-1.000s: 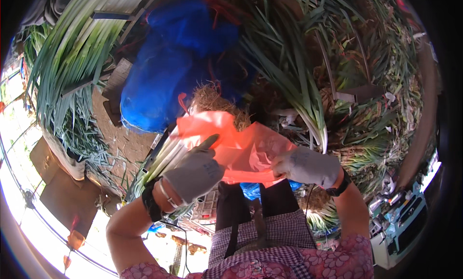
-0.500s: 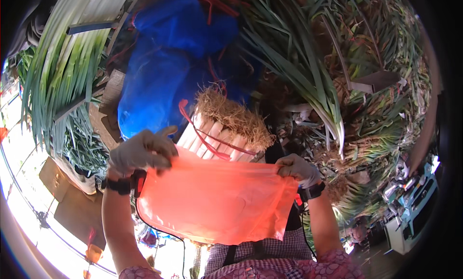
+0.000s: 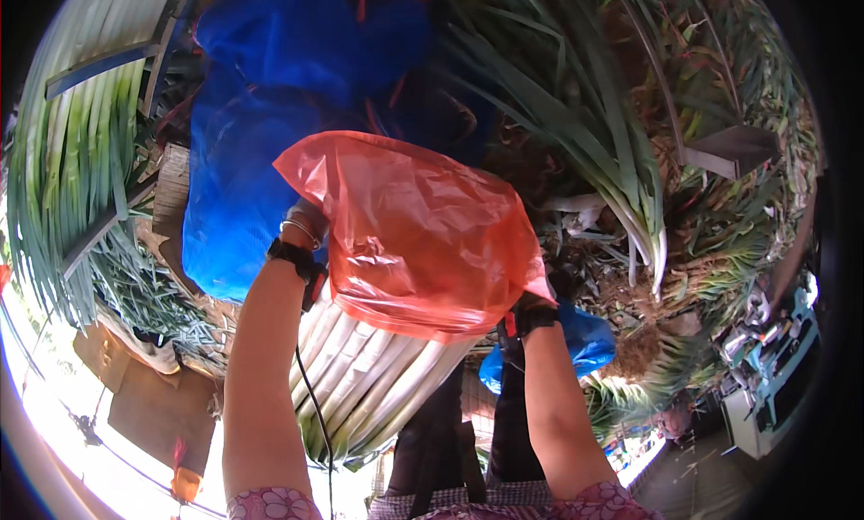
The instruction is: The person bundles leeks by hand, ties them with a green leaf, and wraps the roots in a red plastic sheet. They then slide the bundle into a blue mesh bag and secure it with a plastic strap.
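Note:
A red plastic bag [image 3: 423, 241] lies over the root end of a bundle of white-stalked leeks [image 3: 369, 376]; the roots are hidden beneath it. My gloved left hand [image 3: 309, 218] is at the bag's left side, its fingers covered by the film. At the lower right corner, the bag bunches around my right hand [image 3: 538, 288], whose fingers are also mostly hidden. Both hands hold the bag by its sides. The bundle's green ends point toward my body.
A large blue sack [image 3: 243, 160] stands beyond the bundle. Leeks fill a metal rack [image 3: 99, 70] at the left. Loose leeks [image 3: 621, 187] and a metal bracket [image 3: 733, 151] are at the right. A small blue bag [image 3: 585, 340] lies beside my right wrist.
Both hands have moved forward, away from my body, carrying the red bag over the bundle's roots. The stalks now show below the bag, and the small blue bag has come into view.

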`<action>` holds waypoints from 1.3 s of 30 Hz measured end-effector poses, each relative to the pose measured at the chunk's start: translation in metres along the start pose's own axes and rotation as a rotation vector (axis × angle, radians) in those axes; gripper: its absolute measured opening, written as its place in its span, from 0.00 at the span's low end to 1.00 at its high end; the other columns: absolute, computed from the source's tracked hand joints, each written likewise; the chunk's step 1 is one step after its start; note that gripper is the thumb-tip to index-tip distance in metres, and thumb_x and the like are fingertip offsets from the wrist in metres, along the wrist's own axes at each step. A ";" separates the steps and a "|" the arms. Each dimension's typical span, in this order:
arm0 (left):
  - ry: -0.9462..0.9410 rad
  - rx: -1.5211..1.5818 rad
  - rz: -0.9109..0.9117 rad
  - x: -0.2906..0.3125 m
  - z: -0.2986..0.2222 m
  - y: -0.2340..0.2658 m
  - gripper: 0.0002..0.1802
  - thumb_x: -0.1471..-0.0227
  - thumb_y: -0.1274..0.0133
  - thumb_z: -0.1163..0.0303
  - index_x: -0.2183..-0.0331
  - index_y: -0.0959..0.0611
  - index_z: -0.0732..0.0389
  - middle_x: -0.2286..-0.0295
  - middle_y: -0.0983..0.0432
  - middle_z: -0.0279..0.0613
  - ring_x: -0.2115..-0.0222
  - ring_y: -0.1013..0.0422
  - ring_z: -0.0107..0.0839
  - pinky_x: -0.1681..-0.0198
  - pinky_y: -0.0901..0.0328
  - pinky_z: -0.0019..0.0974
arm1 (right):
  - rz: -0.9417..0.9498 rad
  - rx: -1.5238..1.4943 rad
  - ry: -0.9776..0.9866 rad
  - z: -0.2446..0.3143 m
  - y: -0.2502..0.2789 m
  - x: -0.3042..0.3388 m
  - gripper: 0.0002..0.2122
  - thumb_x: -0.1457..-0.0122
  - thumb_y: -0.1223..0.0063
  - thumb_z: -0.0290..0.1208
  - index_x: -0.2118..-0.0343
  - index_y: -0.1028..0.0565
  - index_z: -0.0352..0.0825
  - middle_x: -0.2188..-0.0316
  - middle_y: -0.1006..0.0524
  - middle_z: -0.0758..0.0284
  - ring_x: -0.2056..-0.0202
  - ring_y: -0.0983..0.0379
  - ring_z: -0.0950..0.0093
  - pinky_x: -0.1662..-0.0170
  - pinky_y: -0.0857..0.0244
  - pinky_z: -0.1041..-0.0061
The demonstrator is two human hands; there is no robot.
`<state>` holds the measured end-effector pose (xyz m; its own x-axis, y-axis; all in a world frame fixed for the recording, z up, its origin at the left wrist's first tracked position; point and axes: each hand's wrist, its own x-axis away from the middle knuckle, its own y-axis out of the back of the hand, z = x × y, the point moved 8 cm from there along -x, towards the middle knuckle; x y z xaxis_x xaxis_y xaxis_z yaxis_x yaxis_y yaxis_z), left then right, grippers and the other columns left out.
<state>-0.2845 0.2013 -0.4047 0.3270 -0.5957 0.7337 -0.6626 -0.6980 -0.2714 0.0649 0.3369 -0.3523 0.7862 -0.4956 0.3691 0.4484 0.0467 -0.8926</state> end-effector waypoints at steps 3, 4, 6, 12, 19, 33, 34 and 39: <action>0.159 0.114 -0.182 0.014 0.018 0.045 0.18 0.43 0.53 0.56 0.64 0.20 0.61 0.69 0.23 0.36 0.69 0.29 0.26 0.64 0.33 0.34 | -0.379 1.543 -0.786 -0.046 0.006 0.001 0.25 0.38 0.53 0.37 0.40 0.43 0.37 0.43 0.36 0.65 0.42 0.41 0.73 0.40 0.46 0.74; 0.204 0.186 -0.213 0.010 0.026 0.039 0.18 0.43 0.54 0.56 0.63 0.20 0.61 0.69 0.23 0.36 0.69 0.29 0.27 0.63 0.32 0.34 | -0.387 1.555 -0.788 -0.044 0.002 0.003 0.25 0.38 0.53 0.37 0.40 0.43 0.37 0.43 0.36 0.65 0.42 0.41 0.73 0.40 0.46 0.74; 0.290 0.324 -0.276 0.001 0.042 0.028 0.19 0.43 0.55 0.55 0.62 0.20 0.61 0.68 0.23 0.37 0.68 0.28 0.28 0.62 0.32 0.35 | -0.426 1.490 -0.770 -0.047 0.002 0.020 0.25 0.38 0.54 0.37 0.40 0.42 0.37 0.43 0.36 0.66 0.43 0.40 0.73 0.40 0.46 0.74; 0.300 -0.347 -0.265 -0.014 0.051 0.059 0.20 0.42 0.58 0.55 0.59 0.21 0.60 0.66 0.21 0.40 0.66 0.25 0.35 0.59 0.31 0.37 | -0.486 1.269 -0.714 -0.068 0.003 0.071 0.22 0.36 0.57 0.37 0.41 0.41 0.37 0.44 0.35 0.66 0.44 0.39 0.73 0.41 0.44 0.74; 0.252 -1.503 0.238 0.067 0.020 0.035 0.16 0.48 0.50 0.62 0.57 0.21 0.57 0.64 0.22 0.49 0.64 0.26 0.44 0.59 0.33 0.40 | -1.145 0.281 -0.550 -0.069 -0.078 0.074 0.18 0.35 0.62 0.33 0.43 0.38 0.35 0.48 0.33 0.64 0.48 0.36 0.75 0.45 0.40 0.75; -0.212 -0.776 -0.231 0.198 -0.080 -0.046 0.20 0.47 0.55 0.81 0.51 0.25 0.62 0.54 0.27 0.50 0.52 0.31 0.46 0.47 0.38 0.36 | -0.667 1.104 -0.347 -0.044 -0.165 0.101 0.32 0.51 0.52 0.16 0.39 0.42 0.36 0.47 0.33 0.60 0.48 0.34 0.69 0.47 0.39 0.73; -0.180 -0.649 -0.258 0.199 -0.073 -0.045 0.18 0.45 0.55 0.78 0.52 0.24 0.62 0.55 0.27 0.51 0.52 0.30 0.45 0.48 0.37 0.36 | -0.619 1.158 -0.527 -0.050 -0.143 0.113 0.33 0.51 0.51 0.17 0.39 0.43 0.37 0.46 0.34 0.59 0.47 0.35 0.67 0.46 0.40 0.72; -0.230 -0.730 -0.413 0.213 -0.073 -0.040 0.16 0.43 0.56 0.71 0.54 0.23 0.61 0.57 0.25 0.51 0.55 0.28 0.41 0.51 0.36 0.35 | -0.566 1.623 -0.362 -0.017 -0.213 0.047 0.31 0.48 0.51 0.19 0.40 0.45 0.32 0.40 0.44 0.50 0.39 0.45 0.57 0.40 0.45 0.69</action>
<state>-0.2377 0.1314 -0.1921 0.7126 -0.4714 0.5196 -0.7014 -0.4934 0.5143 -0.0008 0.2890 -0.1497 0.3428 -0.5650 0.7505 0.4305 0.8046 0.4091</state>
